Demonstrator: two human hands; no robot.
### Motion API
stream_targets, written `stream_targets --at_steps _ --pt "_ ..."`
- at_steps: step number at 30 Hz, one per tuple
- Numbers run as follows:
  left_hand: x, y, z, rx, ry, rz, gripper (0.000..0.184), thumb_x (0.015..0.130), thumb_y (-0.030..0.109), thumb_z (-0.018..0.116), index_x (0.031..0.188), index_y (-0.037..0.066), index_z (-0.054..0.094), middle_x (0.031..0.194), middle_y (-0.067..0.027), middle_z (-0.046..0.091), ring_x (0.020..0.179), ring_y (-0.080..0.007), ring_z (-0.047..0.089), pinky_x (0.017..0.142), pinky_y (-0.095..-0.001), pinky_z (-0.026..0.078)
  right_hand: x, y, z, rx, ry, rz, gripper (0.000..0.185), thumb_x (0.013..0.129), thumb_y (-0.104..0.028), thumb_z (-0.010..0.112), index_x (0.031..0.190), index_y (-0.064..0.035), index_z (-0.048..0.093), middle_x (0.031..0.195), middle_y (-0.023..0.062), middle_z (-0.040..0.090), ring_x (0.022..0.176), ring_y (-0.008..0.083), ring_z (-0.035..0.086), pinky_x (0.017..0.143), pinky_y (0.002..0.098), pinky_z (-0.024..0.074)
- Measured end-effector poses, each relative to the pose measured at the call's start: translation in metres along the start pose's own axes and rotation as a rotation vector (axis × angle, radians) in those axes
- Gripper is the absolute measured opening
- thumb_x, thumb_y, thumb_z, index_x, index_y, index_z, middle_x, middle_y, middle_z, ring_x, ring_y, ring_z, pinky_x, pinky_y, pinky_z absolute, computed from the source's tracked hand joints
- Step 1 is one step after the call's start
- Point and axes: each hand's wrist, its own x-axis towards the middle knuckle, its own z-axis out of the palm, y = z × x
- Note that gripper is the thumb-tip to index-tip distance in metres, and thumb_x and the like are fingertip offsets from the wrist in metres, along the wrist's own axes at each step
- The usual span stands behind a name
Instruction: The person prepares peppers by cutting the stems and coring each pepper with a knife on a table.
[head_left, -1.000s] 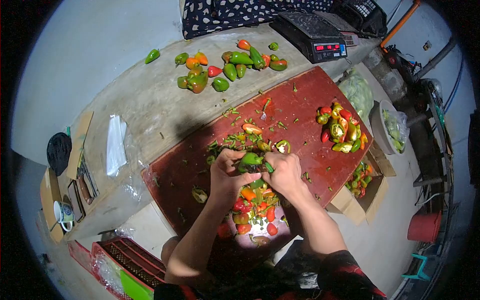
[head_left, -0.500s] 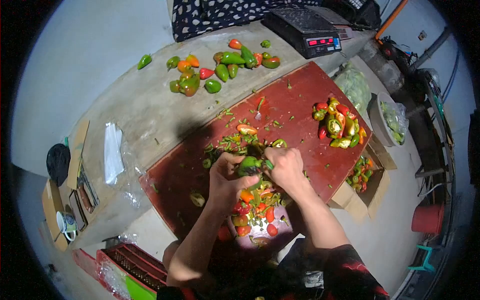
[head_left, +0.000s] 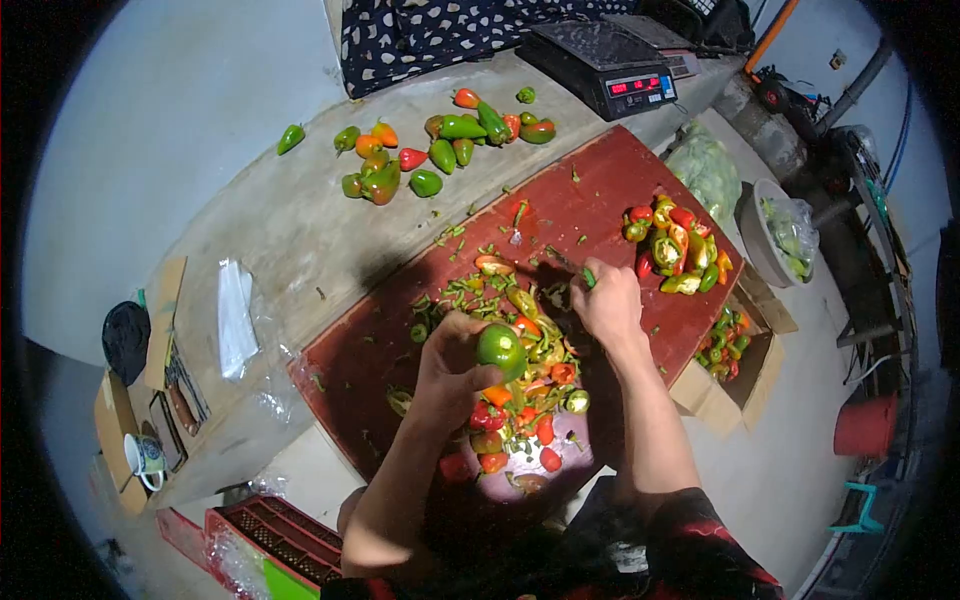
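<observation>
A green pepper [head_left: 501,350] is gripped in my left hand [head_left: 452,362], its rounded side facing up. My right hand [head_left: 612,305] is closed, apart from the pepper and to its right. A small green piece [head_left: 590,278] pokes out of its fist; whether it is a stem or a tool handle I cannot tell. Below both hands lies a heap of cut red, orange and green peppers [head_left: 540,350], partly on a pale pink surface [head_left: 575,450]. Green trimmings [head_left: 470,295] are scattered across the dark red board [head_left: 560,220].
Whole peppers [head_left: 425,183] lie on the concrete ledge [head_left: 290,230] behind the board. At the board's right is a pile of opened peppers [head_left: 680,245]. A cardboard box of peppers [head_left: 722,350] stands beside it. A digital scale [head_left: 610,75] sits at the back.
My hands have moved apart, the right one going right and slightly up with the green piece. The pepper in my left hand has turned, showing its smooth rounded side.
</observation>
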Motion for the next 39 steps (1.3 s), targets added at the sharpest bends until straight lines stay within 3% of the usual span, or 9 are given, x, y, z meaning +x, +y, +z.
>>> stream_targets --at_steps 1,8,14,19,21,26,30,35,39 --pt "0.001 0.000 -0.005 -0.055 -0.042 -0.030 0.045 0.076 0.003 0.082 0.113 0.007 0.056 0.110 -0.0095 0.067 0.103 -0.0187 0.065 0.089 -0.0355 0.054 0.001 -0.003 -0.006 0.009 0.001 0.034 0.014 0.075 -0.015 0.072 0.080 -0.0053 0.064 0.071 0.0238 0.064 0.072 0.0438 0.065 0.066 0.0513 0.0530" --pt "0.018 0.012 -0.014 -0.128 0.132 -0.080 0.052 0.090 0.016 0.067 0.135 0.004 0.045 0.119 -0.0118 0.061 0.105 -0.0261 0.062 0.091 -0.0420 0.052 0.007 0.013 -0.030 0.164 0.040 0.147 0.017 0.076 -0.013 0.073 0.080 -0.0014 0.062 0.071 0.0232 0.063 0.074 0.0445 0.064 0.067 0.0506 0.0517" --pt "0.073 0.062 -0.058 -0.152 0.559 -0.027 0.030 0.085 0.009 0.056 0.115 0.003 0.057 0.087 -0.0096 0.063 0.085 -0.0261 0.063 0.077 -0.0413 0.054 0.008 0.026 -0.045 0.294 0.130 0.207 0.017 0.077 -0.016 0.070 0.082 -0.0008 0.064 0.069 0.0236 0.062 0.071 0.0439 0.064 0.067 0.0495 0.0515" --pt "0.164 0.087 -0.108 0.965 0.715 0.059 0.022 0.084 0.012 0.065 0.104 0.003 0.064 0.084 -0.0124 0.069 0.074 -0.0310 0.067 0.073 -0.0456 0.055 0.008 0.020 -0.053 0.357 0.084 0.210 0.017 0.079 -0.018 0.066 0.081 -0.0011 0.064 0.068 0.0248 0.062 0.071 0.0446 0.064 0.068 0.0521 0.0520" --pt "0.185 0.096 -0.086 1.978 0.743 0.202 0.040 0.083 0.019 0.072 0.120 0.007 0.064 0.103 -0.0181 0.072 0.091 -0.0355 0.069 0.081 -0.0467 0.055 0.009 0.021 -0.049 0.372 0.053 0.195 0.019 0.079 -0.019 0.065 0.081 -0.0004 0.064 0.067 0.0249 0.062 0.071 0.0446 0.065 0.069 0.0529 0.0519" --pt "0.203 0.093 -0.088 2.086 0.694 -0.212 0.057 0.080 0.030 0.077 0.131 0.012 0.060 0.114 -0.0194 0.069 0.104 -0.0369 0.066 0.088 -0.0465 0.054 0.008 0.021 -0.051 0.361 0.025 0.167 0.017 0.079 -0.018 0.069 0.082 -0.0020 0.064 0.070 0.0249 0.064 0.073 0.0447 0.065 0.070 0.0530 0.0522" --pt "0.176 0.087 -0.115 1.990 0.739 0.036 0.053 0.083 0.025 0.075 0.131 0.008 0.059 0.105 -0.0188 0.071 0.093 -0.0314 0.069 0.081 -0.0425 0.055 0.007 0.021 -0.051 0.406 0.016 0.156 0.016 0.079 -0.017 0.070 0.083 -0.0027 0.064 0.071 0.0252 0.065 0.074 0.0450 0.065 0.070 0.0528 0.0528" --pt "0.086 0.078 -0.046 0.416 0.562 0.052 0.064 0.087 0.000 0.060 0.147 0.013 0.041 0.087 -0.0101 0.061 0.073 -0.0195 0.060 0.063 -0.0354 0.051 0.005 0.016 -0.044 0.372 0.012 0.118 0.016 0.079 -0.018 0.069 0.083 -0.0032 0.064 0.071 0.0248 0.064 0.073 0.0449 0.065 0.069 0.0527 0.0530" --pt "0.033 0.062 -0.030 -0.100 0.398 0.085 0.062 0.091 0.020 0.056 0.149 0.013 0.035 0.119 -0.0142 0.061 0.089 -0.0255 0.061 0.069 -0.0370 0.052 -0.001 0.001 -0.030 0.343 -0.072 0.075 0.019 0.080 -0.020 0.066 0.088 -0.0030 0.066 0.070 0.0257 0.064 0.072 0.0449 0.065 0.070 0.0529 0.0531"
